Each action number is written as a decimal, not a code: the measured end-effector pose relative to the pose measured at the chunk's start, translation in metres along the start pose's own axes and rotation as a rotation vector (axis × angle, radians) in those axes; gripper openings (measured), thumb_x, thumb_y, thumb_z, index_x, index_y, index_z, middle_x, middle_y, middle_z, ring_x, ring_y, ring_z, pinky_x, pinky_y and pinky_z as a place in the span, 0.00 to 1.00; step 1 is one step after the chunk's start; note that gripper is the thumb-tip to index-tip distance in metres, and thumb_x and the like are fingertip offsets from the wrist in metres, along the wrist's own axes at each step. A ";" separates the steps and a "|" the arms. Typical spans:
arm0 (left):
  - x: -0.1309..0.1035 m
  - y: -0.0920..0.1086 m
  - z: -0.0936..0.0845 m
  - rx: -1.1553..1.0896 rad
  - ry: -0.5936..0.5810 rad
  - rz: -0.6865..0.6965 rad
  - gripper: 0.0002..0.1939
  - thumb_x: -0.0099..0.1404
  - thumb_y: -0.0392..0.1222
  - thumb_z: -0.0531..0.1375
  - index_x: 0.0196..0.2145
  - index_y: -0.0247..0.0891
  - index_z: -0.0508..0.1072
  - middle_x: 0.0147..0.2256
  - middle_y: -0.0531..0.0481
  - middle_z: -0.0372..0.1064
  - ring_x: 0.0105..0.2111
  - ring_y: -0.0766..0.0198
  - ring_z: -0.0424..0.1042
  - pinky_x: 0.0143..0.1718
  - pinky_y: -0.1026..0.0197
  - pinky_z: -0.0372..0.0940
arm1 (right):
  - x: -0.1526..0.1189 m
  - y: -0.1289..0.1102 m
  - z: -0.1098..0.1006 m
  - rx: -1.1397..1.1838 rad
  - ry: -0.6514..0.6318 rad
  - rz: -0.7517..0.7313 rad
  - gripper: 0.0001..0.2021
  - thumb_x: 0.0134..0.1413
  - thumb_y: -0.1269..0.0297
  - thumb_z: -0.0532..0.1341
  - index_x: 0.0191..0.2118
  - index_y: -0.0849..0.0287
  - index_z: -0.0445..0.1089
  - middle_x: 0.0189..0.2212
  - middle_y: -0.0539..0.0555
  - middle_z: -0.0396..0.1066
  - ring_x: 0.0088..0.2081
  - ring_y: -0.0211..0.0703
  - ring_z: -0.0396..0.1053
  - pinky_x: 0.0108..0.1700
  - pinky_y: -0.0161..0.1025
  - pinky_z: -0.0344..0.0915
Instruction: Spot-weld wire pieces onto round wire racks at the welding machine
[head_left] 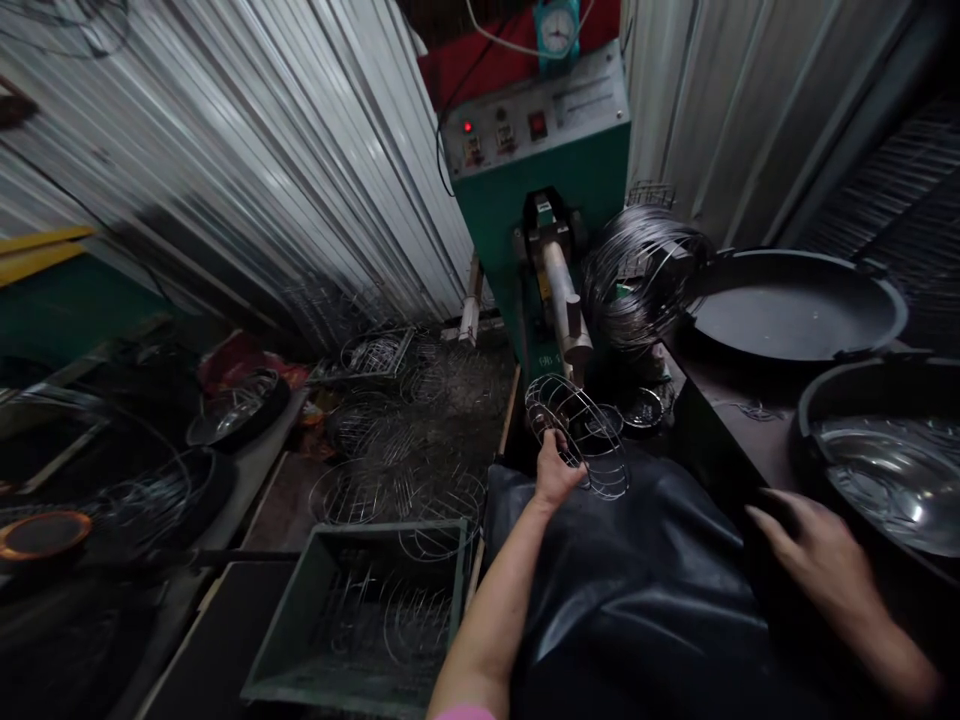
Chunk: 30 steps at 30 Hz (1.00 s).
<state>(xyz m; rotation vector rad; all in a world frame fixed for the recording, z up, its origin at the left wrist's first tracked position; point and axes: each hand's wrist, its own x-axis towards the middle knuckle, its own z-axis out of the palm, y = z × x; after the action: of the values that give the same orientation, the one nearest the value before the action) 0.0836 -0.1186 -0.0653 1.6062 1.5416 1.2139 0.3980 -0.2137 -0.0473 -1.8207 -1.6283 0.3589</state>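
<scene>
My left hand (pixel 556 472) grips a round wire basket (pixel 606 440) by its side, above the dark apron (pixel 622 570) on my lap. The basket is made of thin metal rings and cross wires, and it hangs tilted just below the arm of a green machine (pixel 487 215). To the right, my right hand (pixel 814 545) is slightly blurred, its thumb and fingers apart with nothing between them. It is beside the black pan (pixel 806 400) that holds shiny metal parts.
A green crate (pixel 281 620) with wire pieces stands at the lower left. More wire frames (pixel 405 430) lie on the floor behind it. A wire bundle (pixel 637 270) hangs beside the machine, and a wide shallow pan (pixel 799 310) rests on the right.
</scene>
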 end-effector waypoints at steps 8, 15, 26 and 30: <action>0.026 -0.016 0.011 -0.084 -0.031 -0.043 0.25 0.40 0.29 0.65 0.32 0.40 0.55 0.29 0.57 0.58 0.30 0.69 0.61 0.34 0.66 0.59 | 0.107 -0.134 0.082 0.520 -0.423 -0.043 0.23 0.45 0.46 0.55 0.38 0.59 0.71 0.38 0.57 0.73 0.42 0.50 0.69 0.45 0.43 0.64; 0.030 -0.019 0.017 -0.083 -0.010 -0.042 0.23 0.41 0.30 0.63 0.32 0.40 0.56 0.28 0.57 0.58 0.29 0.69 0.60 0.33 0.65 0.59 | 0.121 -0.147 0.091 0.553 -0.482 -0.044 0.18 0.42 0.49 0.58 0.31 0.60 0.71 0.28 0.53 0.72 0.33 0.46 0.69 0.38 0.39 0.64; 0.030 -0.013 0.022 -0.110 -0.066 -0.115 0.23 0.39 0.29 0.64 0.31 0.39 0.56 0.26 0.59 0.57 0.27 0.71 0.59 0.30 0.67 0.57 | 0.133 -0.149 0.089 0.519 -0.493 -0.018 0.15 0.43 0.53 0.57 0.30 0.60 0.71 0.26 0.52 0.72 0.30 0.43 0.68 0.32 0.36 0.62; 0.030 -0.017 0.024 -0.126 -0.043 -0.088 0.23 0.40 0.31 0.64 0.30 0.39 0.56 0.27 0.58 0.57 0.27 0.71 0.59 0.31 0.67 0.57 | 0.132 -0.154 0.086 0.514 -0.490 -0.014 0.15 0.43 0.53 0.57 0.30 0.60 0.71 0.27 0.53 0.72 0.31 0.43 0.68 0.33 0.36 0.62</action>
<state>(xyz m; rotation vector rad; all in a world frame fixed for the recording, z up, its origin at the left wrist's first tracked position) 0.0955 -0.0829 -0.0839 1.4598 1.4636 1.1966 0.2514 -0.0611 0.0154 -1.3880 -1.6513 1.1736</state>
